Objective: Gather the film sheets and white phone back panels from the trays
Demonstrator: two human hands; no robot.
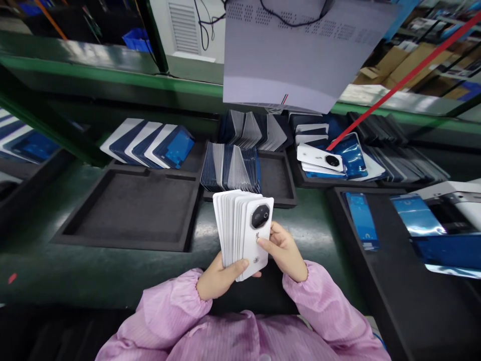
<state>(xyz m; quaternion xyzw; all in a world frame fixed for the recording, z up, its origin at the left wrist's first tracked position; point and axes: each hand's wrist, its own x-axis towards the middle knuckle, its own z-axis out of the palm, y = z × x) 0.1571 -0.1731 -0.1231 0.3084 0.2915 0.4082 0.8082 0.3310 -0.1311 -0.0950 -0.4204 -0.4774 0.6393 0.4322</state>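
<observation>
A fanned stack of thin white phone back panels [230,225] is held upright over the bench in front of me. The front panel [252,245] shows a dark camera area near its top and small marks below. My left hand [221,276] is closed round the stack's lower end, its thumb lying across the front. On the right edge, my right hand [282,248] pinches the front panel, thumb on its face and fingers partly hidden behind. Just beyond the stack, grey and blue panels [231,168] stand in a dark foam tray [291,183].
A shallow black tray [128,210] lies to the left, with white and blue panels [150,143] behind it. White phone panels [319,156] lie at back right. Blue film pieces [363,218] rest on a black tray [394,291]. A red strap [406,80] slants down from the upper right.
</observation>
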